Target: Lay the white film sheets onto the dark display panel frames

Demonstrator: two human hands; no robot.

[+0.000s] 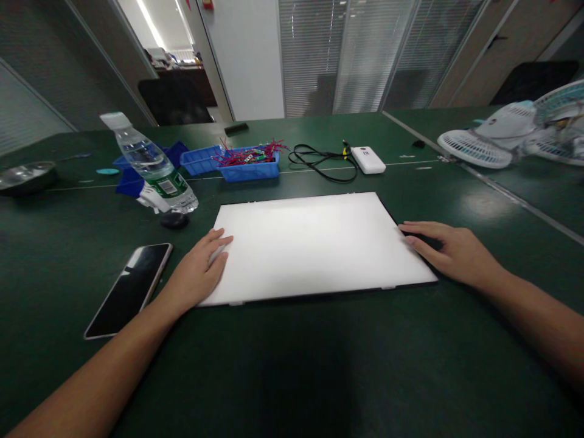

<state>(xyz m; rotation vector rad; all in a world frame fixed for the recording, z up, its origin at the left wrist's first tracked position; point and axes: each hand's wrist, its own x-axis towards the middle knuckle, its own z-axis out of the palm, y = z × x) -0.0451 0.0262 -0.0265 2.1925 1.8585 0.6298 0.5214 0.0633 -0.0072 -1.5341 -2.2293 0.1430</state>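
Observation:
A flat white panel (pixel 310 246) with a thin dark edge lies on the green table, its surface bright and plain. At its left edge rests my left hand (pixel 201 267), fingers stretched and apart, with the fingertips and thumb over the white surface. My right hand (pixel 449 249) touches the panel's right edge with its fingertips; thumb and fingers are spread, and the palm stays off the panel. Neither hand is wrapped round the panel. Left of my left hand lies a smartphone (pixel 132 292) with a dark screen.
Behind the panel stand a blue tray (pixel 250 173) of red wires, a black cable (pixel 319 164) and a white power bank (pixel 367 159). A tilted water bottle (pixel 152 164) and a black oval object (pixel 174 220) are at left. White fans (pixel 493 137) lie at far right on the green table (pixel 301 365).

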